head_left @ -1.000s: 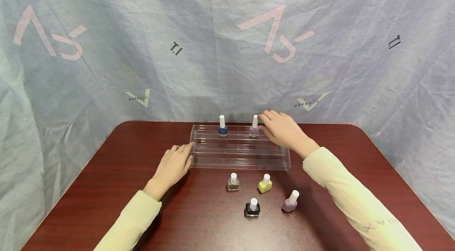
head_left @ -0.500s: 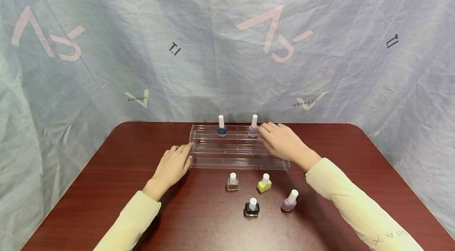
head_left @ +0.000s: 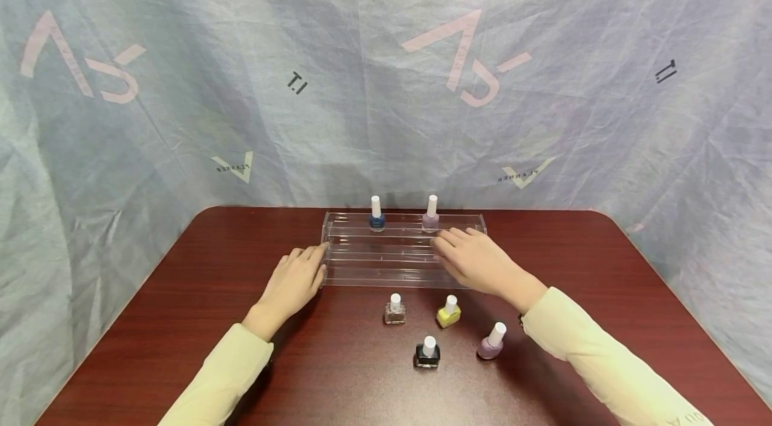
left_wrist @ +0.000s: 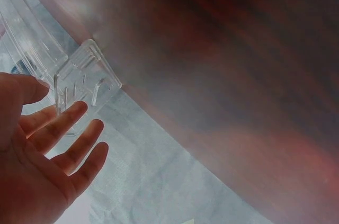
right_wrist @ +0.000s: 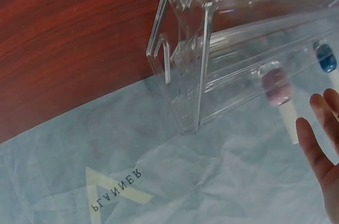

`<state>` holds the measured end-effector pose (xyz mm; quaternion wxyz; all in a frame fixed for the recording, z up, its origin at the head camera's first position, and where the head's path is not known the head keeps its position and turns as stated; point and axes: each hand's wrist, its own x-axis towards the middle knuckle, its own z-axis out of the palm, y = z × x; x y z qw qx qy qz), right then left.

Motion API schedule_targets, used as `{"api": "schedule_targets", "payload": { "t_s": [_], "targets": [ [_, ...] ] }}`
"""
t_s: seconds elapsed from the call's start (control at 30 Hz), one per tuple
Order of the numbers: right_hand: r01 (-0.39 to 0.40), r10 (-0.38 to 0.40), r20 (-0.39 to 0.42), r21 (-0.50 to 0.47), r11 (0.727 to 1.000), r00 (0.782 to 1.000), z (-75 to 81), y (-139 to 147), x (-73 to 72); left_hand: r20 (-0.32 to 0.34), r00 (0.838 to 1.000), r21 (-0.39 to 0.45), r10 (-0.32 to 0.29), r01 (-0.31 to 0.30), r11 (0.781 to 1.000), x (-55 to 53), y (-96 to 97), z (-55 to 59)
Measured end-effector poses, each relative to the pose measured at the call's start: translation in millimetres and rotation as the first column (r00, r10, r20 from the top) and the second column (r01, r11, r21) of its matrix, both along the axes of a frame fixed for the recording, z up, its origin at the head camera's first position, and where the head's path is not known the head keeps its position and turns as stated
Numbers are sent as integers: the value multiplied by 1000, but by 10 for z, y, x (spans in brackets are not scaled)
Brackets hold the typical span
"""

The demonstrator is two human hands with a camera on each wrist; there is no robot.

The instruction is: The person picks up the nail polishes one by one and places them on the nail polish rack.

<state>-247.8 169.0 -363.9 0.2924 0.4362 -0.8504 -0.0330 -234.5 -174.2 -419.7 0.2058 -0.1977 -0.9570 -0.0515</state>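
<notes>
A clear tiered display rack stands on the table. On its top tier are a blue nail polish bottle and a lavender nail polish bottle, both upright with white caps. My left hand touches the rack's left end, its fingers loosely extended beside the side panel in the left wrist view. Over the rack's right half, my right hand holds nothing. It lies just in front of the lavender bottle and hides part of the lower tiers. The right wrist view shows its relaxed fingers overlapping the lavender bottle's cap.
In front of the rack, on the dark red table, stand a brownish-clear polish bottle, a yellow one, a black one and a mauve one. A grey printed cloth hangs behind.
My right hand has drawn away from the lavender bottle, toward me and down over the rack's lower tiers. The bottle stays on the top tier. My left hand has kept its place.
</notes>
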Motion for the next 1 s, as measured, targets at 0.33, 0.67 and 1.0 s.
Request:
{"api": "schedule_targets", "payload": {
  "t_s": [0.33,0.67,1.0],
  "targets": [
    [-99,98,45,9,995,994,-89,19,132,5,1000,6,1,-1,1000,-5,-3,-2],
    [-156,152,127,19,988,980,-169,116,223,11,1000,0,1,-1,1000,-4,2,-1],
    [-218,206,131,82,972,970,-191,153,262,-3,1000,1,-5,5,1000,4,3,9]
  ]
}}
